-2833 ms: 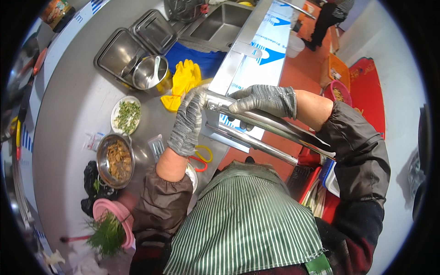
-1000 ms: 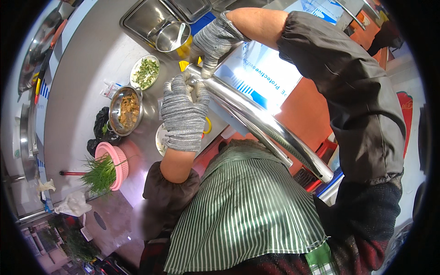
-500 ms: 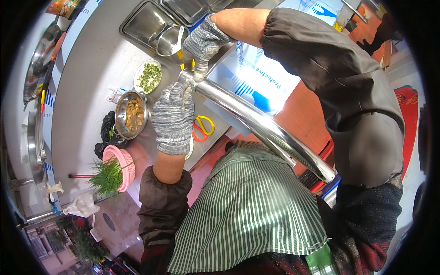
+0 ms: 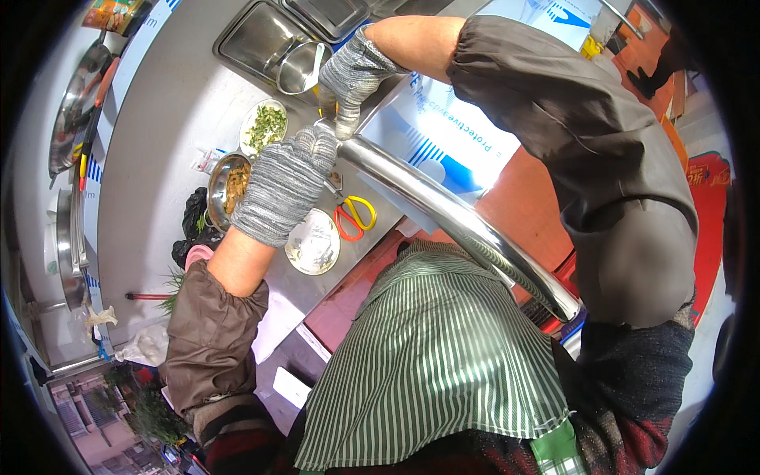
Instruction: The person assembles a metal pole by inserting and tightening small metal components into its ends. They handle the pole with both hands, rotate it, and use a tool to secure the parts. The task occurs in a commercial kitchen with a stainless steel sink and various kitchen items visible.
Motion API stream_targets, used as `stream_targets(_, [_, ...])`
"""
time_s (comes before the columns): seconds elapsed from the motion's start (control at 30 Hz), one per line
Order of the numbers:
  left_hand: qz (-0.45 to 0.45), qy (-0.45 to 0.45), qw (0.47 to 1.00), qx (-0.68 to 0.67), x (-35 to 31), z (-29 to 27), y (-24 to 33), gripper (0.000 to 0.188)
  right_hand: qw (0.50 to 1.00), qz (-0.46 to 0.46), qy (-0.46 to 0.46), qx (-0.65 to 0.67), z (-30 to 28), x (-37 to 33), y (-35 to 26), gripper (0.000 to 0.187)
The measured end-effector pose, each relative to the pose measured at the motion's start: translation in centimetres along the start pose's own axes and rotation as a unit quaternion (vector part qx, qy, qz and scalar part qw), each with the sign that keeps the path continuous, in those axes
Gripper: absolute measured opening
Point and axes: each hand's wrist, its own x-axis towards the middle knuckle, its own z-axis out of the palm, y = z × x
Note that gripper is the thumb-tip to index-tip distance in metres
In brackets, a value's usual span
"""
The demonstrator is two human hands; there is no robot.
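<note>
A long shiny metal piece (image 4: 459, 226) is held slanted above the counter edge, its upper end over the steel counter (image 4: 158, 158), its lower end down by the striped apron (image 4: 427, 372). The left hand (image 4: 285, 186), in a grey knit glove, is curled around the upper end of the piece. The right hand (image 4: 352, 75), also gloved, is pinched onto that same end from above, fingers pointing down. Just under the hands a metal bowl of food (image 4: 226, 186), a plate of chopped greens (image 4: 264, 127), a round lid (image 4: 313, 241) and red-and-yellow scissors (image 4: 352, 215) are crowded near the counter's front edge. A steel pot (image 4: 299, 67) and trays (image 4: 261, 39) are set behind the right hand. Bare counter is left open further left of the bowl.
</note>
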Motion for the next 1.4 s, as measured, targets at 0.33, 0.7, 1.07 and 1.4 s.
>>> stream_targets(0.33, [-0.186, 0.016, 0.977, -0.103, -0.1, 1.0, 2.9, 0.021, 1.000, -0.008, 0.002, 0.011, 0.1, 0.1, 0.1, 0.066])
stream_targets(0.7, [-0.071, 0.044, 0.996, -0.033, -1.3, 0.9, 1.5, 0.029, 1.000, -0.008, -0.006, 0.009, -0.1, 0.4, -0.1, 0.067])
stream_targets(1.07, [-0.276, 0.004, 0.951, -0.136, 0.2, 0.9, 3.6, 0.025, 1.000, -0.010, -0.006, 0.018, -0.3, 0.9, 0.5, 0.068])
stream_targets(1.4, [-0.347, 0.106, 0.835, -0.413, -0.9, -0.3, 3.4, 0.018, 1.000, -0.013, -0.012, -0.019, -0.5, 1.4, 0.2, 0.065])
